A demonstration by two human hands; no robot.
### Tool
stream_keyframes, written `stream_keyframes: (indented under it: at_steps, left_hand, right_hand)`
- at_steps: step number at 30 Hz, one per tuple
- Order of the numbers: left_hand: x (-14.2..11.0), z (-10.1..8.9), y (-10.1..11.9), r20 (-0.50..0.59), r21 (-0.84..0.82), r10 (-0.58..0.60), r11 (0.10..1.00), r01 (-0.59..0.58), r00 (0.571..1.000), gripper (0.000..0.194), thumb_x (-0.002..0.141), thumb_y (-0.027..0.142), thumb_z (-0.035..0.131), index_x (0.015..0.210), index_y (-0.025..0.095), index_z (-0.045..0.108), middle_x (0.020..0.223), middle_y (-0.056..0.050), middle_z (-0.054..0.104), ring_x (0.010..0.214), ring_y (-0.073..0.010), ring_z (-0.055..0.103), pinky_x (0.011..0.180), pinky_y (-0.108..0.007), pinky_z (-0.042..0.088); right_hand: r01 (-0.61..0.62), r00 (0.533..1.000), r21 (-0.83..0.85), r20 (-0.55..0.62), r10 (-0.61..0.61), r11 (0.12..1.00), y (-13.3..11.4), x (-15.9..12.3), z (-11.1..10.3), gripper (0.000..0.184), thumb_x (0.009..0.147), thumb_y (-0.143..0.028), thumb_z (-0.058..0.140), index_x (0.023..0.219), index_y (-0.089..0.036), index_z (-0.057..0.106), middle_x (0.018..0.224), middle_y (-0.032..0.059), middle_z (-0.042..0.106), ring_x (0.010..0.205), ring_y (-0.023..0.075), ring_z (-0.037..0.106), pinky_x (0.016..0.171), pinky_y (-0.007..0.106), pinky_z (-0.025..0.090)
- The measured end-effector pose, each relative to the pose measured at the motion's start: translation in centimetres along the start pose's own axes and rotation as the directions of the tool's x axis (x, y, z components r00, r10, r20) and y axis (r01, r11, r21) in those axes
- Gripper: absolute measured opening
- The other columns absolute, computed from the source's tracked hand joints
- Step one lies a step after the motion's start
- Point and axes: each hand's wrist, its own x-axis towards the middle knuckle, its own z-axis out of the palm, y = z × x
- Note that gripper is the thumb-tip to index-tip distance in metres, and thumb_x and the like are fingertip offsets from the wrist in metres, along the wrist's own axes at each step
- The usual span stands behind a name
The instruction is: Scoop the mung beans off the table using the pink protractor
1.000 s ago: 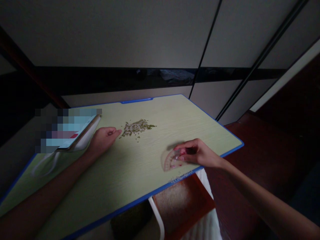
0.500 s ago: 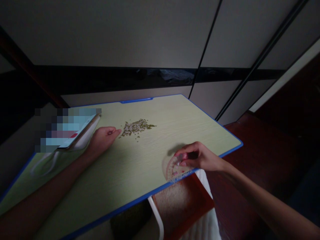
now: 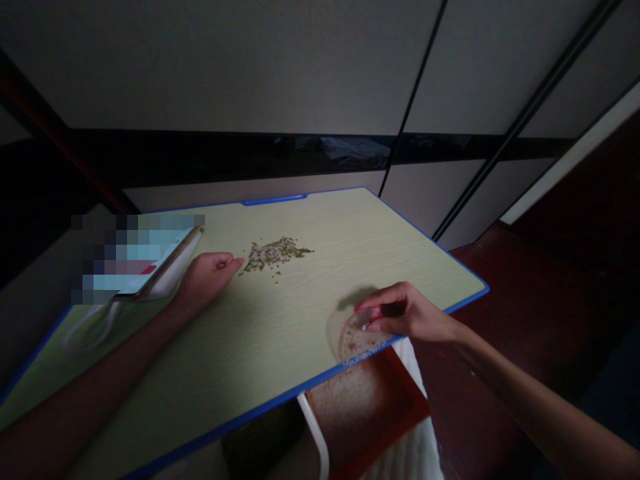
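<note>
A small heap of green and pale seeds (image 3: 275, 254) lies in the middle of a light wooden table (image 3: 260, 333) with a blue edge. My left hand (image 3: 210, 277) rests on the table just left of the heap, fingers loosely curled and pointing at it, holding nothing. My right hand (image 3: 405, 312) pinches a clear, pinkish round piece (image 3: 356, 337) at the table's near right edge, tilted over the edge.
A phone (image 3: 150, 270), its screen blurred, leans on a white pouch at the table's left. Below the near edge a red tray (image 3: 367, 407) holds pale grains. A white table leg (image 3: 315, 433) runs down beside it. Grey wall panels stand behind.
My right hand has slid the clear round piece from lying on the table to the near edge and tipped it over the edge. My left hand has stayed put.
</note>
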Motion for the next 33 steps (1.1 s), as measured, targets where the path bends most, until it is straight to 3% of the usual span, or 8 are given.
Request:
stream_keyframes:
  at_steps: [6,12,33]
  left_hand:
    - [-0.04,0.01,0.00,-0.002,-0.001,0.002,1.000,-0.002,1.000,0.036,0.072,0.037,0.045,0.045,0.021,0.029,0.041,0.007,0.026,0.047,-0.0100,0.030,0.050,-0.024,0.021]
    - [-0.04,0.02,0.08,0.007,0.001,0.001,1.000,-0.001,1.000,0.035,0.071,0.038,0.045,0.045,0.020,0.030,0.041,0.007,0.027,0.047,-0.0101,0.030,0.050,-0.024,0.021]
    - [-0.03,0.04,-0.06,0.015,0.007,0.005,1.000,-0.005,1.000,0.035,0.073,0.036,0.045,0.046,0.020,0.031,0.042,0.007,0.026,0.048,-0.0094,0.030,0.051,-0.023,0.020]
  right_hand:
    - [0.002,0.999,-0.055,-0.035,-0.004,0.998,0.67,0.57,0.26,0.029,0.066,-0.022,0.070,0.092,-0.011,0.070,0.059,-0.0023,0.049,0.051,0.0074,0.040,0.047,0.022,0.035]
    - [0.033,0.999,-0.193,0.010,-0.032,0.981,0.30,0.85,0.77,0.029,0.070,-0.023,0.067,0.095,-0.010,0.069,0.059,-0.0022,0.049,0.052,0.0084,0.041,0.048,0.022,0.035]
    - [0.016,1.000,-0.130,0.021,-0.013,0.991,0.39,0.50,0.70,0.025,0.066,-0.023,0.070,0.086,-0.009,0.070,0.057,-0.0013,0.056,0.050,0.0082,0.044,0.048,0.021,0.037]
